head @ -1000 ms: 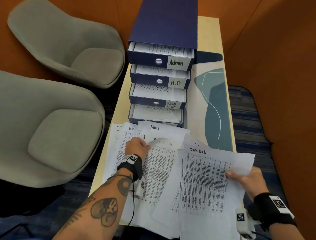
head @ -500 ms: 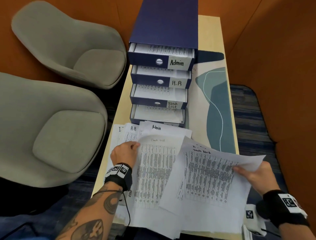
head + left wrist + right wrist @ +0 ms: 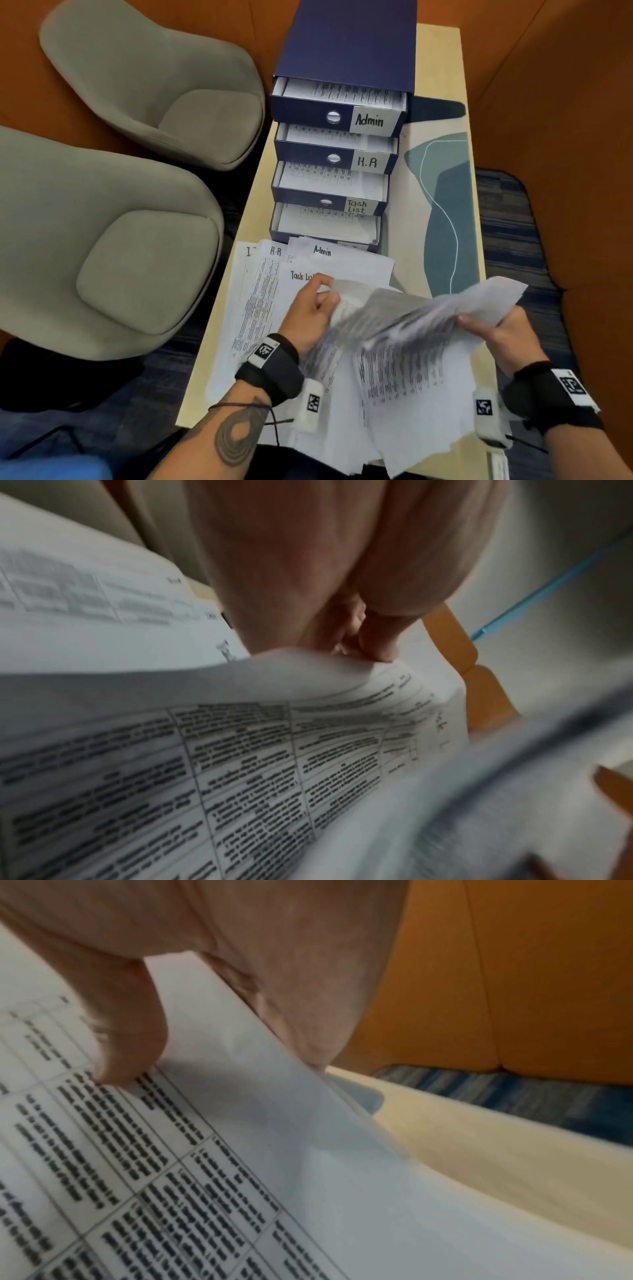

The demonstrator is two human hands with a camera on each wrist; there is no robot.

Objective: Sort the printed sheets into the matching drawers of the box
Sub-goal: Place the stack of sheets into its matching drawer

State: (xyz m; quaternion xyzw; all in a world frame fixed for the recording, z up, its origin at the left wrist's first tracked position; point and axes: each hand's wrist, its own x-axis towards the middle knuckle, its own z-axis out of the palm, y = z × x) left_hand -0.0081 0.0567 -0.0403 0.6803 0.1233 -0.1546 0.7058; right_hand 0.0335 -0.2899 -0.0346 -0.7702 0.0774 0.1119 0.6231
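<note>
From my head view the long pale table [image 3: 442, 68] runs away from me, with two grey chairs [image 3: 102, 240] to its left and a blue mat [image 3: 445, 212] lying on its right side. The navy box [image 3: 352, 44] stands at the far end with four drawers pulled out in steps, each showing paper inside; I read Admin on the top drawer [image 3: 308, 111], H.R on the second drawer [image 3: 308, 154] and Task List on the third drawer [image 3: 305, 198], while the bottom drawer [image 3: 325, 224] has its front hidden by paper. Just before the box lies the loose pile of sheets [image 3: 260, 301], with headings H.R, Admin and Task List showing at its far edge. Above the near part of that pile I hold a lifted sheet [image 3: 428, 318], blurred and bowed, between both hands. My left hand [image 3: 310, 317] pinches its left edge, fingertips [image 3: 377, 645] curled onto the paper. My right hand [image 3: 503, 332] grips the right edge, thumb [image 3: 126, 1031] pressed on the printed face.
</note>
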